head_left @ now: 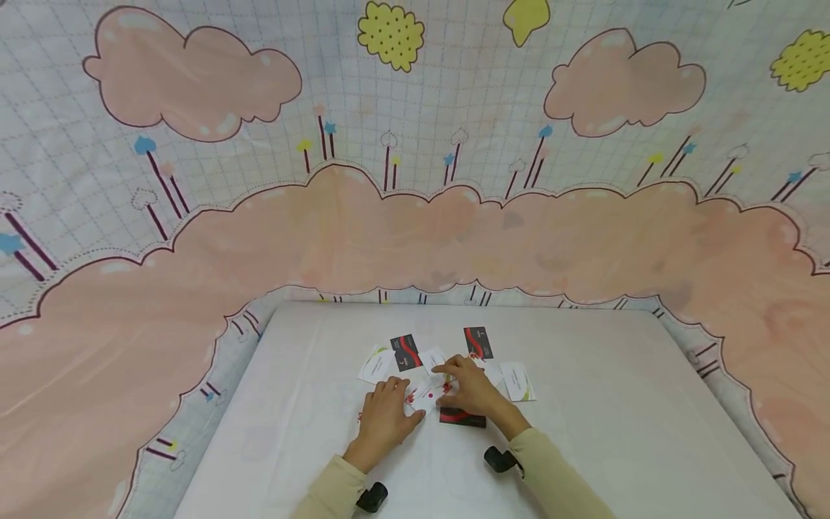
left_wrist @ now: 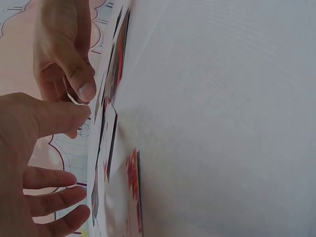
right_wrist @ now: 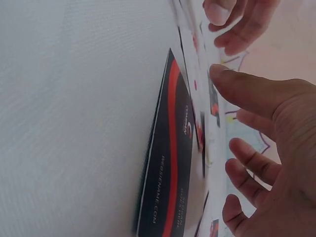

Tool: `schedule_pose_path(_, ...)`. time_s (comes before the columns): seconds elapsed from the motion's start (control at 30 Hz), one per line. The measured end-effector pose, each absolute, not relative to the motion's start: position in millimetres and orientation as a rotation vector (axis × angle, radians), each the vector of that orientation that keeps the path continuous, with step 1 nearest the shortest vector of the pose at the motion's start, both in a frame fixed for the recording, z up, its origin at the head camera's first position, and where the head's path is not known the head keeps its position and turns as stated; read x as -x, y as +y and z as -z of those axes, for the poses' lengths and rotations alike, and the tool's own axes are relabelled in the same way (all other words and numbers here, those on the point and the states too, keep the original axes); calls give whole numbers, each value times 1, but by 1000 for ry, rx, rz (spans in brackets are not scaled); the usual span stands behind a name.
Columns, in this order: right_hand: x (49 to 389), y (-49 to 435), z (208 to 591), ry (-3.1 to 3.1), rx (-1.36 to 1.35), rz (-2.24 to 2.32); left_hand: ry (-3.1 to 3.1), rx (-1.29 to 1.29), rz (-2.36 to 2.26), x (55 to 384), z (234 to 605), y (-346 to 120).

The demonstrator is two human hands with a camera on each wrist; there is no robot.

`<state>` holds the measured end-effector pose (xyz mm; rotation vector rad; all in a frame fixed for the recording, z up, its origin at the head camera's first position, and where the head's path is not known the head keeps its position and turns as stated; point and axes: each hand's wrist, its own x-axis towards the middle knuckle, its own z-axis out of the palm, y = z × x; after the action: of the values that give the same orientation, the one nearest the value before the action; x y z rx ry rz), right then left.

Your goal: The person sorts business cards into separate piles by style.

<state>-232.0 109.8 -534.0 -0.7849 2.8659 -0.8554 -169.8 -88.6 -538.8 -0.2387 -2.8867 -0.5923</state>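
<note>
Business cards lie scattered on a white table, with both hands over them. My left hand, fingers spread, hovers at the left of a white card with red marks. Across from it my right hand stretches its thumb and fingers over the pile's right side. In the right wrist view, that hand has relaxed, parted fingers and nothing between them. Beside it lies a black card with a red stripe. The left wrist view shows the left hand with parted fingers, its thumb near the right hand.
Two more black cards with red stripes lie behind the hands. White cards with green edges flank the pile, one at the left and one at the right. Behind the white table hangs a cloud-patterned cloth.
</note>
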Motion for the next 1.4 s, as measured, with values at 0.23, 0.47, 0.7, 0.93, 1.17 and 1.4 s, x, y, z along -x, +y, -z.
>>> schedule_pose_path(0.23,235,110,537,2890,797,800,-2867,163,512,172,543,-84)
schedule_pose_path(0.47,237,108,539,2900,806,771,-2863,141,466,172,543,-82)
schedule_pose_path(0.7,237,107,543,2922,812,742,-2879,129,426,172,546,-79)
schedule_pose_path(0.93,236,104,543,2922,762,774,-2884,113,414,173,547,-76)
schedule_pose_path(1.17,236,105,546,2949,787,728,-2899,84,446,174,547,-76)
schedule_pose_path(1.4,237,107,547,2920,726,714,-2905,108,506,174,547,-79)
